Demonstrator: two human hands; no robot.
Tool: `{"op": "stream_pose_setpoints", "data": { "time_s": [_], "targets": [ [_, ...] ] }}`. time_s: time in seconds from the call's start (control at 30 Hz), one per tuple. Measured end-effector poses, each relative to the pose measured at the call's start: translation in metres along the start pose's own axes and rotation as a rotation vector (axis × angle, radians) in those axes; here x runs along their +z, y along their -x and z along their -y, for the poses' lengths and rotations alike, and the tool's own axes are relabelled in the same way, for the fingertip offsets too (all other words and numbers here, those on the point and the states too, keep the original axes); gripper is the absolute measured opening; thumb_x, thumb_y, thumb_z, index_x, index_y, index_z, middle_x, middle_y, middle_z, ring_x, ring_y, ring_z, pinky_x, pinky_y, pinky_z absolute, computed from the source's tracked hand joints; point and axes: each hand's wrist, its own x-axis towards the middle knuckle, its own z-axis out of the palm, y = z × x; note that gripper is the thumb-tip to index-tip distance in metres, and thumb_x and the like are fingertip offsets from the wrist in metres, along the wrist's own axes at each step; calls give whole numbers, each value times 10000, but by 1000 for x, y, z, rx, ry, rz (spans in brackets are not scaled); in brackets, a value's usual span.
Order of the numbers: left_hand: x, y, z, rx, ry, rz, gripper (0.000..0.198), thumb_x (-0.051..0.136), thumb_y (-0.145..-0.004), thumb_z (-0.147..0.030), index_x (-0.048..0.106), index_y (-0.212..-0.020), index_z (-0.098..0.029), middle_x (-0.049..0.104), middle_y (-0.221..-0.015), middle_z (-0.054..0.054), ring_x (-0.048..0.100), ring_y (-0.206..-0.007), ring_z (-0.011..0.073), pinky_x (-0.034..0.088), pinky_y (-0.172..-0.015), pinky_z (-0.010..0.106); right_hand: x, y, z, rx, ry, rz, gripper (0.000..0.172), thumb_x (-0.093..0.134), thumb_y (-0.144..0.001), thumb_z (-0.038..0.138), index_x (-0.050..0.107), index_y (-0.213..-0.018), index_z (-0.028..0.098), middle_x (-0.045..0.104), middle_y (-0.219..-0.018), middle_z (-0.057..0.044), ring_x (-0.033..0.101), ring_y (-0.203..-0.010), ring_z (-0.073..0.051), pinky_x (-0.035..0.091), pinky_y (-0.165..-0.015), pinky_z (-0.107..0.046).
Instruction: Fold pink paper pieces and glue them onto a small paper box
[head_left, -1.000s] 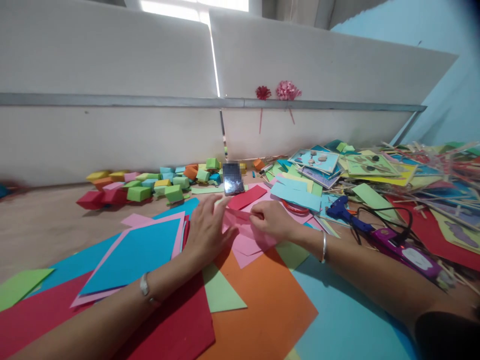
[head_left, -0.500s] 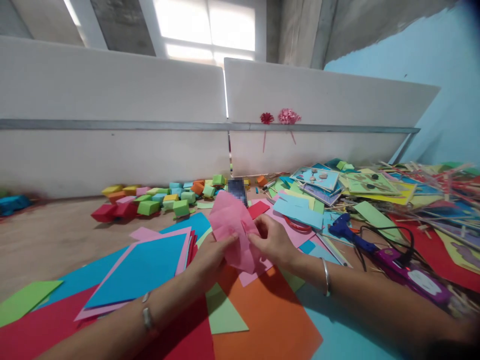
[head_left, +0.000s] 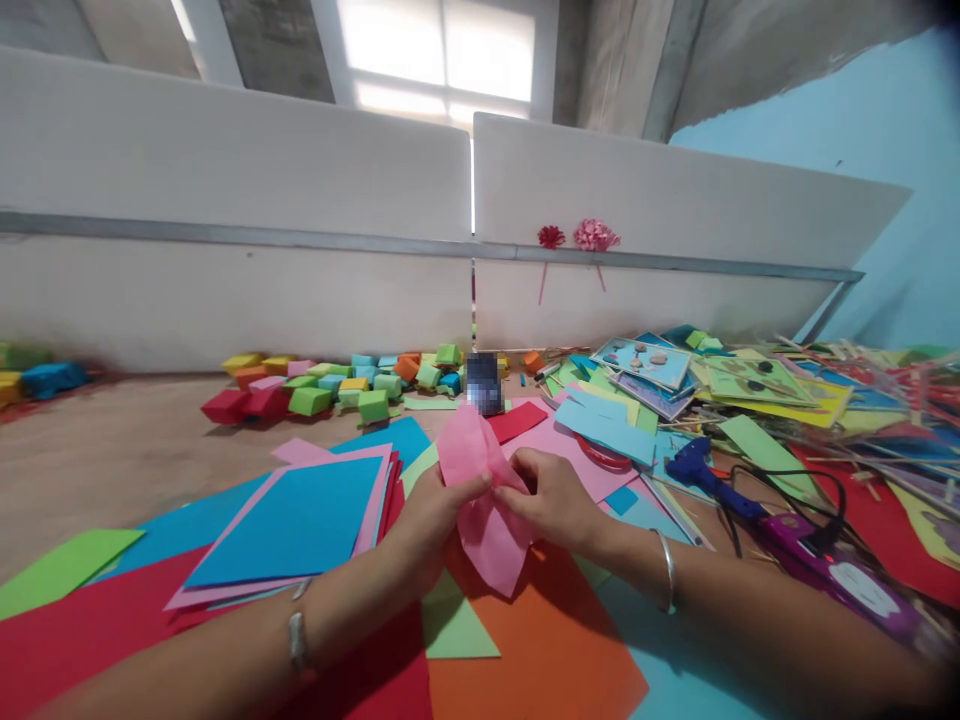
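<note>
A thin pink paper [head_left: 495,552] is held up at the centre, gathered at its middle and creased, its lower end pointed. My left hand [head_left: 439,510] grips it from the left, thumb pressed on its face. From the right, my right hand [head_left: 551,495] pinches the same paper close to the left thumb. The fingers behind the paper are hidden. Beneath both hands lie an orange sheet [head_left: 540,640] and a light green sheet [head_left: 456,620].
Blue sheets [head_left: 292,520] are stacked on the left. Small coloured paper boxes [head_left: 309,400] line the back. A purple and blue glue gun [head_left: 709,470] with a cable and a purple power strip [head_left: 832,570] lie right. Paper flowers [head_left: 596,236] hang on the white board.
The pink paper has been squeezed narrower between my hands, and its lower tip now points down. Both hands remain close together on it. The view has shifted slightly.
</note>
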Motion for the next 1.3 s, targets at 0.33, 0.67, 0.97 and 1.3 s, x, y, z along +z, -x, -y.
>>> {"op": "stream_pose_setpoints", "data": {
  "time_s": [0.33,0.67,0.97,1.3],
  "targets": [
    [-3,-3,3,62,-99,-36,307,764,-546,-175,679,-840,-153,730,-779,46,673,-692,205,535,-621,297,0,1,-2,37,65,44,272,612,-746,331,420,-611,192,446,-589,49,383,-565,-99,269,-504,-225],
    [-4,-5,8,58,-89,-104,252,721,-558,-116,695,-808,-134,731,-768,75,679,-706,224,535,-615,309,4,1,1,-50,-53,28,134,540,-776,276,539,-683,180,483,-629,34,418,-591,-107,344,-553,-233],
    [-3,-5,1,109,-36,-111,329,740,-570,-187,678,-892,-153,729,-780,52,665,-686,209,540,-614,314,0,0,0,-66,54,-76,137,591,-762,273,600,-852,170,559,-700,11,478,-618,-124,401,-578,-248],
    [-1,-1,6,175,1,-55,457,730,-563,-178,645,-1012,-186,706,-842,34,667,-758,202,539,-653,297,0,0,1,-232,97,-215,58,510,-784,173,548,-746,195,575,-742,-10,493,-656,-134,406,-600,-252]
  ]
}}
